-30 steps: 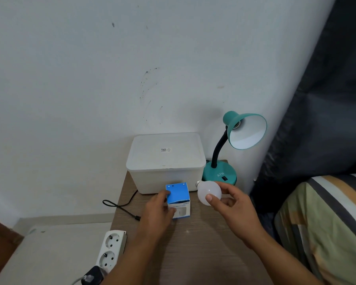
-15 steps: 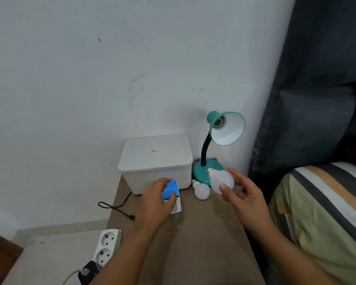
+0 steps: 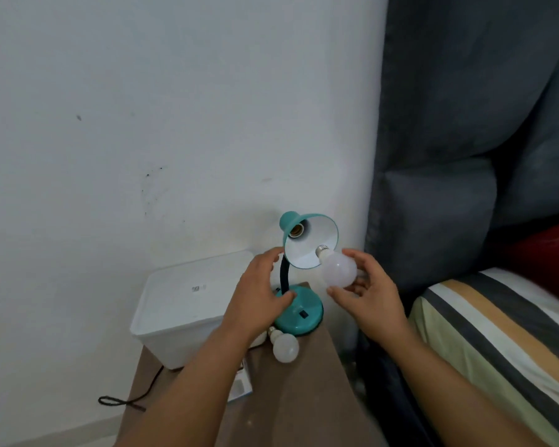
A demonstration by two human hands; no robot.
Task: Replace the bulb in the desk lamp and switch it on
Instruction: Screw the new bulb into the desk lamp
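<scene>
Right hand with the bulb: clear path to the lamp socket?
Probably yes. The right hand holds the bulb at the shade's open rim, screw base aimed inward; the socket is empty. The left hand, near the neck, is clear.

Left hand (image 3: pixel 258 294) spread open, right hand (image 3: pixel 370 296) fingers curled.

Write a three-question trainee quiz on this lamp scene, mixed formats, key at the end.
1. True or false: the socket inside the teal metal desk lamp shade is empty.
2. Which hand holds the frosted white bulb? A) left hand B) right hand
3. Fill in: a second white bulb lies on the brown table beside the lamp's round teal ____.

Key: 1 true; 2 B; 3 base.
</scene>
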